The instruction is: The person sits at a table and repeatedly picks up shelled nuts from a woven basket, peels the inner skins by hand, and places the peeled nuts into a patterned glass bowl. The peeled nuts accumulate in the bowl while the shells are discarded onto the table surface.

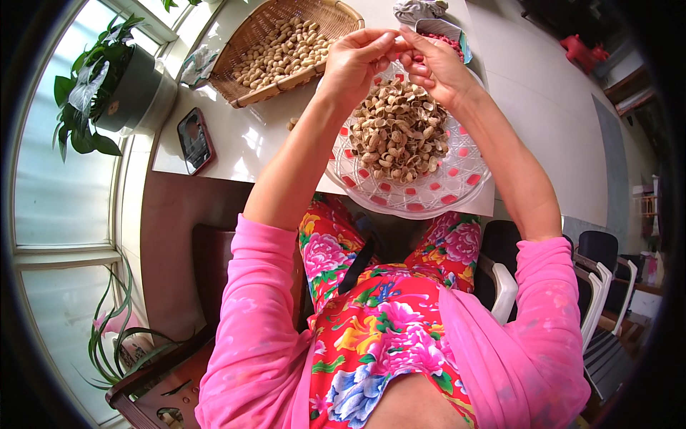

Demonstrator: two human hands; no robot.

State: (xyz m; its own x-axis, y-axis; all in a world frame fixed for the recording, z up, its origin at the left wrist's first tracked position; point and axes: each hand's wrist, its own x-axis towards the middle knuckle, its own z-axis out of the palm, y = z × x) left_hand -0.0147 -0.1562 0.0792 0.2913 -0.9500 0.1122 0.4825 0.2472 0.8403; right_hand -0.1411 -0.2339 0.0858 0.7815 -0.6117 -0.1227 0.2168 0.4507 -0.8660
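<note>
My left hand (351, 64) and my right hand (440, 69) meet at the fingertips above the far rim of a clear plastic dish (375, 199) with red patches. Between the pinched thumbs and fingers is a small pale thing, seemingly a peanut, mostly hidden. Broken peanut shells (399, 134) are heaped in the dish below. Beyond my right hand, a small box (440, 27) holds red-skinned peanut kernels (449, 44), partly covered by the fingers. Whole peanuts (284, 51) lie in a woven bamboo basket (231, 67) to the left of my left hand.
A smartphone (195, 140) lies near the table's left edge, with a crumpled cloth (199, 65) farther back. Potted plants (131, 88) stand by the window. A grey cloth bundle (419, 9) sits behind the box. Chairs (597, 252) with pale armrests are at right.
</note>
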